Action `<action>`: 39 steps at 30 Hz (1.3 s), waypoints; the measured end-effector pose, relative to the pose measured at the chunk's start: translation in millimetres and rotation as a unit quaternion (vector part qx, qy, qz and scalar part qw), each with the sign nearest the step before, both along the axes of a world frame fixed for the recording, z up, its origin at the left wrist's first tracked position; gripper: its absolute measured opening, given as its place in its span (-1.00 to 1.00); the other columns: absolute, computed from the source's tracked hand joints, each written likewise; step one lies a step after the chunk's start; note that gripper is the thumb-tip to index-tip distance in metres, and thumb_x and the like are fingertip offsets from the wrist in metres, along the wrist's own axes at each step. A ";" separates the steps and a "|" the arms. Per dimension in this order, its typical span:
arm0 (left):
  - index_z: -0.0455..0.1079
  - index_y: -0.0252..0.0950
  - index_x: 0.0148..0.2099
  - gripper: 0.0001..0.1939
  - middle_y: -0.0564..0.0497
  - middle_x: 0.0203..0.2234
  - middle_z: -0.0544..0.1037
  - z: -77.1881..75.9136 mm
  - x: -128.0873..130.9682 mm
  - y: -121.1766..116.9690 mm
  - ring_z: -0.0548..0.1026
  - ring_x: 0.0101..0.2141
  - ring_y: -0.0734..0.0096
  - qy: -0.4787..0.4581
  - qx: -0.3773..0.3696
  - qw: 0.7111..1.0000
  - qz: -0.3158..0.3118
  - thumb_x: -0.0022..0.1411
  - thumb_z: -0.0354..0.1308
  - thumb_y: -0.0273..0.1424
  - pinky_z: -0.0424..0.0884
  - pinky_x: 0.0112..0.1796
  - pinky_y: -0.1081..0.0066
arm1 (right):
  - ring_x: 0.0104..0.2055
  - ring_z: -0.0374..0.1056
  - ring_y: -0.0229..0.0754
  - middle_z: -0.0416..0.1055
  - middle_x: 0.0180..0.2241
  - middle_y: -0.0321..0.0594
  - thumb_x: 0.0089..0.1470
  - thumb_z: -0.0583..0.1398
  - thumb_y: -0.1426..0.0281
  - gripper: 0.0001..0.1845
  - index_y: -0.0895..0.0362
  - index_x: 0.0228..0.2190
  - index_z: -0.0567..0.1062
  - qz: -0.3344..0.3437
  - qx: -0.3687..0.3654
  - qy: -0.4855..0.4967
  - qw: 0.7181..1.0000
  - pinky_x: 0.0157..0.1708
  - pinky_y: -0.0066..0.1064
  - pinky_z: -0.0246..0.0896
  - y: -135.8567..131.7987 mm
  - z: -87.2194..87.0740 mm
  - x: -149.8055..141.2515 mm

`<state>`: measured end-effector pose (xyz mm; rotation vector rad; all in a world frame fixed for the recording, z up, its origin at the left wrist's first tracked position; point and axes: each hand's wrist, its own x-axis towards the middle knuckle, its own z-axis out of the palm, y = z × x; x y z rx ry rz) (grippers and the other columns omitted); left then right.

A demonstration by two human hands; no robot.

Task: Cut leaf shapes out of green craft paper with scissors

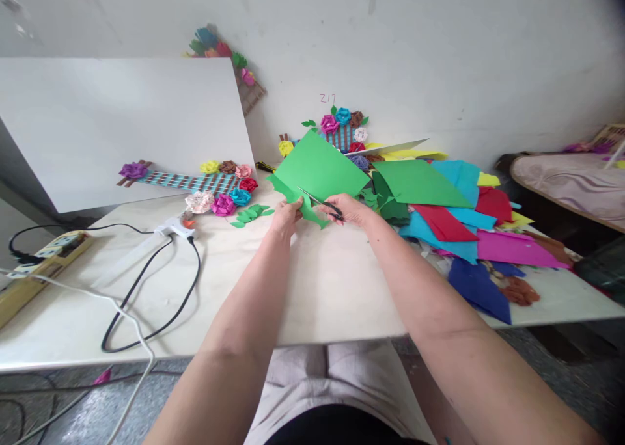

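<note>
My left hand pinches the lower left edge of a green paper sheet, held up above the table. My right hand is closed round the black handles of a pair of scissors, whose blades cut into the sheet's lower edge. Several small green paper leaves lie on the table just left of my left hand.
A pile of coloured paper sheets covers the table's right side. A woven strip with paper flowers and a glue gun with black cord lie at left. A white board leans on the wall. A power strip sits far left.
</note>
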<state>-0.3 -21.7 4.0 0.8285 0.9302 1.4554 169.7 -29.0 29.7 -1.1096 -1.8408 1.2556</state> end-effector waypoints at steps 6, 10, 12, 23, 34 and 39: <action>0.36 -0.36 -0.38 -0.81 -0.02 -0.58 0.52 3.4 -2.0 -4.1 0.53 -0.50 0.34 0.010 0.001 1.000 -0.012 -0.09 0.29 -0.45 0.41 -0.43 0.42 | -0.79 0.04 -0.46 0.26 -0.73 -0.40 0.02 0.26 0.27 -0.68 0.19 -0.59 0.34 0.005 -0.004 -0.002 1.000 -0.81 -0.57 -0.10 0.8 -0.8 2.1; 0.37 -0.36 -0.38 -0.84 -0.04 -0.58 0.53 3.0 -2.9 -3.9 0.54 -0.48 0.31 0.019 -0.002 1.000 -0.018 -0.07 0.27 -0.46 0.41 -0.43 0.42 | -0.78 0.05 -0.47 0.26 -0.72 -0.39 0.03 0.25 0.26 -0.67 0.20 -0.59 0.33 0.016 -0.005 -0.003 1.000 -0.81 -0.57 -0.09 2.1 -2.4 4.2; 0.37 -0.36 -0.38 -0.82 -0.04 -0.57 0.53 2.5 -3.1 -3.5 0.54 -0.46 0.29 0.021 -0.005 1.000 -0.016 -0.08 0.28 -0.45 0.42 -0.41 0.40 | -0.78 0.06 -0.46 0.27 -0.72 -0.39 0.04 0.24 0.26 -0.67 0.20 -0.59 0.33 0.021 -0.002 -0.003 1.000 -0.80 -0.57 -0.09 3.8 -4.0 5.0; 0.40 -0.36 -0.34 -0.74 -0.04 -0.53 0.54 1.7 -4.4 -4.6 0.53 -0.46 0.33 0.043 0.021 0.999 -0.017 -0.12 0.33 -0.38 0.40 -0.38 0.40 | -0.77 0.16 -0.45 0.34 -0.69 -0.32 0.09 0.20 0.25 -0.65 0.22 -0.59 0.35 0.051 0.001 -0.018 0.999 -0.83 -0.59 -0.11 7.1 -4.2 9.9; 0.40 -0.35 -0.39 -0.73 -0.01 -0.56 0.52 -1.7 -4.4 -2.1 0.46 -0.56 0.43 0.057 0.029 0.998 -0.019 -0.16 0.34 -0.36 0.37 -0.43 0.42 | -0.73 0.34 -0.25 0.42 -0.68 -0.32 0.05 0.28 0.31 -0.56 0.23 -0.08 0.31 0.001 -0.051 -0.090 0.995 -0.86 -0.58 0.02 -5.9 13.4 2.7; 0.41 -0.35 -0.37 -0.68 -0.04 -0.52 0.54 -2.9 -4.0 -1.1 0.49 -0.49 0.38 0.068 0.032 0.997 -0.026 -0.19 0.37 -0.33 0.38 -0.41 0.42 | -0.74 0.31 -0.33 0.45 -0.63 -0.31 0.11 0.22 0.28 -0.64 0.22 -0.11 0.36 0.045 -0.040 -0.077 0.995 -0.84 -0.60 0.03 -3.5 10.0 9.7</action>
